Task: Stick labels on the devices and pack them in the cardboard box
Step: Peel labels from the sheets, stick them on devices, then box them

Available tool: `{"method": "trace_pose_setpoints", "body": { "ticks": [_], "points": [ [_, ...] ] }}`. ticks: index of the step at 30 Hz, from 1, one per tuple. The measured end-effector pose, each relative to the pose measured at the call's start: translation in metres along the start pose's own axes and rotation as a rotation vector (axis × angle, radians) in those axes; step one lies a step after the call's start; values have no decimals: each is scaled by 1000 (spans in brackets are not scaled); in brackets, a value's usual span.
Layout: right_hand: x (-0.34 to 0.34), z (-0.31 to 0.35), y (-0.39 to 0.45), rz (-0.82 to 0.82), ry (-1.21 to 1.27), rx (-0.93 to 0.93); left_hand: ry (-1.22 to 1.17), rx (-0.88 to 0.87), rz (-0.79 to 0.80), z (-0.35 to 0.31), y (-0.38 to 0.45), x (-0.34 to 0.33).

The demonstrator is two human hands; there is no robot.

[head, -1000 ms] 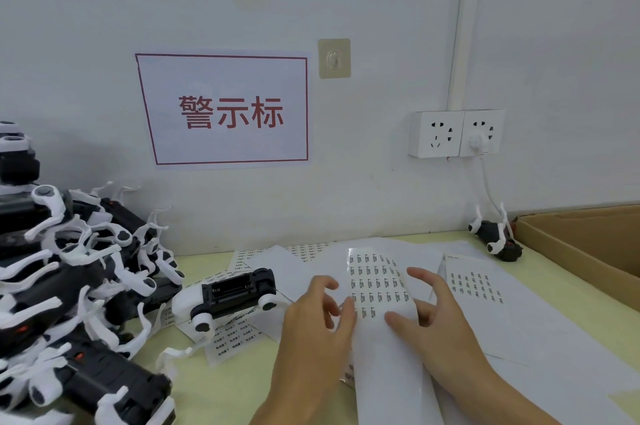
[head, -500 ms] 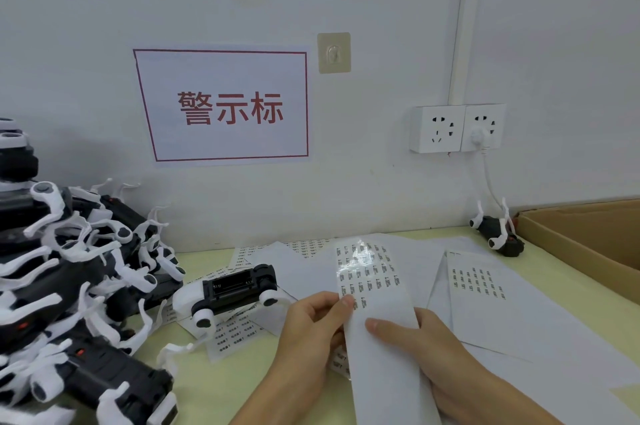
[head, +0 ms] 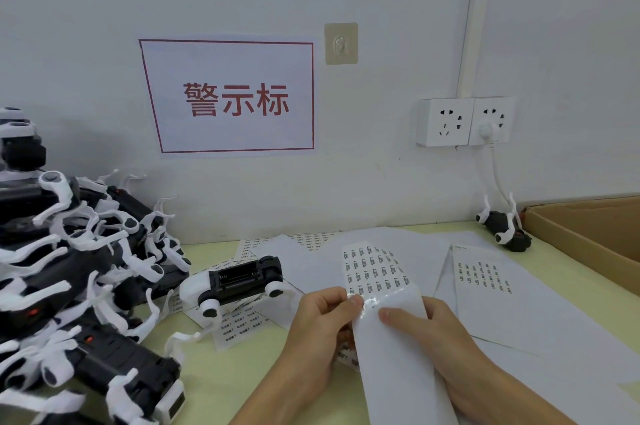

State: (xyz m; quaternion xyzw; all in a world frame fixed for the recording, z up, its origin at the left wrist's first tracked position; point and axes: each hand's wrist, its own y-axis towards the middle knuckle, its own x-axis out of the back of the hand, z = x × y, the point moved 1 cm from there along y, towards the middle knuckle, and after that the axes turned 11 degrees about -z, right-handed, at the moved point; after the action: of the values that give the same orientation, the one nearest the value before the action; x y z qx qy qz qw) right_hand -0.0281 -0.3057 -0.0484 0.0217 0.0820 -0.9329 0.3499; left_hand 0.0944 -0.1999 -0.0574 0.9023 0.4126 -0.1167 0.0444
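- My left hand (head: 320, 327) fingers pinch a label at the label strip (head: 384, 289) edge.
- My right hand (head: 440, 338) fingers clamp the strip.
- Device (head: 242, 281) lies left on the tabletop (head: 242, 365); cardboard box (head: 588, 234) far right.

label strip (head: 375, 274): narrow white sheet, rows of small printed labels on its far half, near half bare, held tilted above the table
device (head: 242, 281): black body, white arms, lying on papers left of the strip
device pile (head: 69, 268): heaped at left
second device (head: 504, 229): beside the cardboard box (head: 588, 237), open, at right
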Motion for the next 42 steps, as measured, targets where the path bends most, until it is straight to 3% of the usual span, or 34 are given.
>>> {"method": "trace_pose_setpoints", "body": {
  "ticks": [11,15,18,21,26,32,42],
  "points": [
    [-1,-6,3,-72,-41,19,91,-78,-46,3,-1,-2],
    [0,-9,4,-93,-49,17,286,-216,-192,6,-1,-5],
    [-1,-11,5,-143,-63,27,412,-430,-273,6,-5,-9],
    [-2,-11,5,-168,-97,41,588,-645,-283,7,-8,-12],
    [-3,-9,3,-178,-145,89,691,-808,-239,8,-9,-12],
    [-3,-9,2,-163,-131,129,743,-871,-173,11,-13,-16],
    [-4,-15,6,-126,-96,157,907,-925,-233,10,-17,-16]
  ]
}}
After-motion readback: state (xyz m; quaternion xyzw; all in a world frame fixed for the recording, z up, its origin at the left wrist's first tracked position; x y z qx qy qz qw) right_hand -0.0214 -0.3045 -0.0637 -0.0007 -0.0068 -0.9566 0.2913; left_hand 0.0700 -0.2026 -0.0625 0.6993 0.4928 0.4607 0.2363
